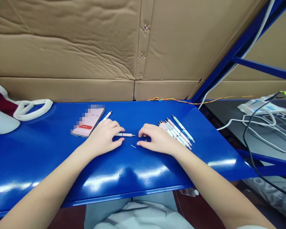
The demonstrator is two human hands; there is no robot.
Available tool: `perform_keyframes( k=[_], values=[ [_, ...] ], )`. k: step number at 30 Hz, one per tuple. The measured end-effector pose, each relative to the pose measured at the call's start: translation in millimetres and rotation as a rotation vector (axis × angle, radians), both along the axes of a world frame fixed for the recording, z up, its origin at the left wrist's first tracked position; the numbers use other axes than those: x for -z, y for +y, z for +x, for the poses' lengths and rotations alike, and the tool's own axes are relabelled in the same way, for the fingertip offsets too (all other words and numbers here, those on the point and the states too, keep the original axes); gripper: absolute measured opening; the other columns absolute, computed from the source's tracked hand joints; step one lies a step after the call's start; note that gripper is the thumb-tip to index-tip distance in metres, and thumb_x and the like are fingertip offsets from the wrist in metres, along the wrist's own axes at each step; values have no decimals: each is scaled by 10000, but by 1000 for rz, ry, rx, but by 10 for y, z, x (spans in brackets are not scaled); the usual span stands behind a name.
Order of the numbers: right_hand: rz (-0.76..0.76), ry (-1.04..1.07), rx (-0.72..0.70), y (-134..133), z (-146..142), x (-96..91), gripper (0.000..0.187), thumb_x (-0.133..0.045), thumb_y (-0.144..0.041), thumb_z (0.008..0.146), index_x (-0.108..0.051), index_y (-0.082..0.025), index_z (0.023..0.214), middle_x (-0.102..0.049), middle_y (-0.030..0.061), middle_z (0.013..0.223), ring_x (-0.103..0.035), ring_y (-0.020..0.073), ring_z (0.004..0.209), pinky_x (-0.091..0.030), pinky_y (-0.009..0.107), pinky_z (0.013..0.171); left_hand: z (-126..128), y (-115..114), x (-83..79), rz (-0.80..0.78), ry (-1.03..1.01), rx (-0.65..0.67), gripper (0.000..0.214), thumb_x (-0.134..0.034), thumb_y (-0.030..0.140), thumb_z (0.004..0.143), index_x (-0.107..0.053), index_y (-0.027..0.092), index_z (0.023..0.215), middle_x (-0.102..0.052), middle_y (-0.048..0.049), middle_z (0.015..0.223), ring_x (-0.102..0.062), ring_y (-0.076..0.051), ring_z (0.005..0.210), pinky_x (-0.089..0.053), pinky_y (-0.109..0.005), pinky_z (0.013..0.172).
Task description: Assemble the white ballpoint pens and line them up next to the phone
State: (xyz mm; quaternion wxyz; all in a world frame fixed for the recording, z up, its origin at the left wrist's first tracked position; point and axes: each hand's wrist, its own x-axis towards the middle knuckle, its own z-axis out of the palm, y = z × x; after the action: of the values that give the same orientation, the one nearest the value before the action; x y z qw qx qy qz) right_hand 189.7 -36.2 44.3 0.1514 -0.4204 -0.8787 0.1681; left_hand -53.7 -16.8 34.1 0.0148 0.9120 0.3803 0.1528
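Note:
My left hand [106, 136] is curled around the rear of a pale pen [125, 135], whose thin tip points right; thumb and forefinger stand on either side of it. Another pen [107, 115] shows just beyond that hand, partly hidden by it. Facing it, my right hand [156, 138] has its fingers bent toward the thumb. A tiny dark piece [146, 140] shows between them, too small to name. On the table between the hands lies a small thin whitish piece [133, 146]. Several pastel pens [175, 130] lie side by side right of my right hand.
A phone [89, 122] with a lit timer lies left of my left hand on the blue table [105, 178]. A white-handled item [33, 108] stands at far left. Cardboard [85, 47] lines the back. Cables [259, 127] and a blue frame [228, 60] are at right.

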Motion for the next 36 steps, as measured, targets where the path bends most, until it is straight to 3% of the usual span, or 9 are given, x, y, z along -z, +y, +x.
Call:
perform_keyframes(
  k=[5, 10, 18, 23, 36],
  values=[
    [190, -197, -157, -94, -208, 83, 204, -549, -320, 860, -661, -152, 892, -606, 94, 909, -522, 198, 816, -367, 323, 724, -170, 177, 83, -110, 44, 6, 266, -506, 344, 849, -670, 197, 999, -632, -63, 893, -572, -213, 848, -453, -365, 797],
    [253, -217, -169, -96, -243, 149, 199, -468, -191, 887, -641, -140, 802, -625, 92, 853, -534, 181, 778, -352, 312, 711, -150, 179, 97, -131, 17, 37, 246, -467, 329, 877, -677, 209, 924, -640, -49, 846, -585, -196, 816, -460, -335, 755],
    [163, 123, 151, 49, 24, 17, 124, -460, -147, 852, -581, -178, 852, -635, 33, 792, -569, 150, 711, -408, 256, 669, -102, 72, -10, -72, -75, -34, 250, -422, 357, 900, -602, 205, 981, -656, -34, 959, -605, -177, 836, -470, -299, 747],
    [178, 177, 105, 79, 65, 38, 186, -431, -123, 863, -604, -180, 905, -665, 55, 931, -606, 166, 840, -442, 273, 762, -75, 39, -21, -36, -93, -10, 252, -418, 359, 910, -604, 200, 969, -652, -31, 950, -603, -167, 835, -466, -287, 760],
    [214, 204, 109, 68, 51, 31, 193, -442, -143, 864, -627, -178, 905, -681, 61, 924, -627, 172, 845, -481, 290, 780, -82, 33, -27, -34, -69, -7, 245, -426, 349, 908, -605, 197, 977, -648, -29, 954, -600, -170, 850, -464, -295, 774]
  ],
)
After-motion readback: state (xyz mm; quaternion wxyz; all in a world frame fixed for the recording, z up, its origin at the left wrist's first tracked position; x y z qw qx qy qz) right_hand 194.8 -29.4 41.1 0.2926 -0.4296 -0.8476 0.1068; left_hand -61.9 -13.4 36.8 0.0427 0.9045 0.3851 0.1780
